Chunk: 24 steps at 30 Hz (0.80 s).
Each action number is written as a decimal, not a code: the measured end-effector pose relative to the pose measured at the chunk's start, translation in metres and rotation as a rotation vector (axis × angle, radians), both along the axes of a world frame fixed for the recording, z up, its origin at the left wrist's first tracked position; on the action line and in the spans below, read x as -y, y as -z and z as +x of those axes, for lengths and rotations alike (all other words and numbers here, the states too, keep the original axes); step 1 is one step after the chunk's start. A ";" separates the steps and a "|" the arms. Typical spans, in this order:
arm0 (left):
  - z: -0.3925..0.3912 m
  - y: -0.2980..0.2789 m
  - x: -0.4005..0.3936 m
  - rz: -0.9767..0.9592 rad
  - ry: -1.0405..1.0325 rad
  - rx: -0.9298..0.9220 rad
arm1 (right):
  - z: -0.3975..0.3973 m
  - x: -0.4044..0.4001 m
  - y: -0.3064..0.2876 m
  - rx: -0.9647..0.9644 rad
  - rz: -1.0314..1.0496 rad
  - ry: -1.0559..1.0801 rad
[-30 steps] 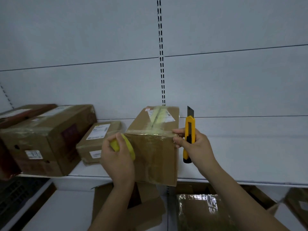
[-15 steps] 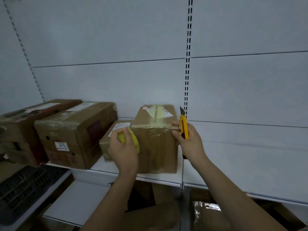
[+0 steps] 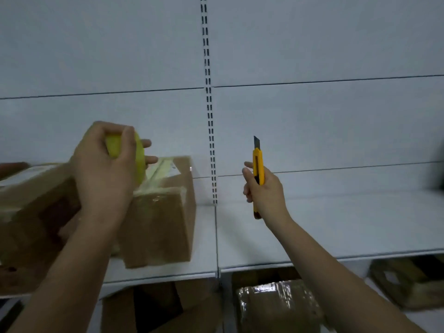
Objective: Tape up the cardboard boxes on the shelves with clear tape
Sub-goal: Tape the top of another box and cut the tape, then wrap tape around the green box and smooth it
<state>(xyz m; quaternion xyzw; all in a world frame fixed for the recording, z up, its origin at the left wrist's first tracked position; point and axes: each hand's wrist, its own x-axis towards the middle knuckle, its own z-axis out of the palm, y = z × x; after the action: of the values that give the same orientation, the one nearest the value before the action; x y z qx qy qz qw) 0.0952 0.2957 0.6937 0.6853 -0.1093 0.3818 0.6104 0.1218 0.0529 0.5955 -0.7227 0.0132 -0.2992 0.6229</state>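
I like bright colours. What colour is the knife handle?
Yellow. The knife in the right hand shows best in the head view.

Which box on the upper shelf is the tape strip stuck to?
The upright box beside the slotted post; the tape roll hangs over its top edge.

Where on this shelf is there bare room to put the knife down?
The shelf is bare right of the slotted upright, from the taped box out to the frame's right edge, under the right hand holding the utility knife. Left of the upright is crowded: boxes sit close together beneath the left hand gripping the tape roll.
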 end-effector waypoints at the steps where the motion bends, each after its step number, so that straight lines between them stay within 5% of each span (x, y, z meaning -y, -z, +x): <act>1: 0.001 -0.007 0.024 -0.007 0.148 -0.018 | -0.008 0.017 -0.005 -0.004 0.014 0.054; 7: 0.001 0.016 0.179 0.031 0.818 -0.218 | -0.083 0.126 -0.008 -0.078 0.155 0.336; 12: -0.027 0.078 0.287 0.091 1.146 -0.418 | -0.178 0.210 0.010 -0.225 -0.212 0.664; 17: -0.056 0.108 0.374 0.135 1.293 -0.532 | -0.239 0.296 0.011 -0.246 -0.435 0.902; 24: -0.052 0.120 0.500 0.193 1.228 -0.550 | -0.260 0.468 -0.016 -0.279 -0.642 1.040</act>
<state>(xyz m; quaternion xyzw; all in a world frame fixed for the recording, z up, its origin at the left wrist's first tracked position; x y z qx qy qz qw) 0.0429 -0.2048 0.5735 0.6225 -0.3530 -0.2338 0.6582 -0.1384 -0.4155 0.6110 -0.8049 0.3539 -0.4552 0.1402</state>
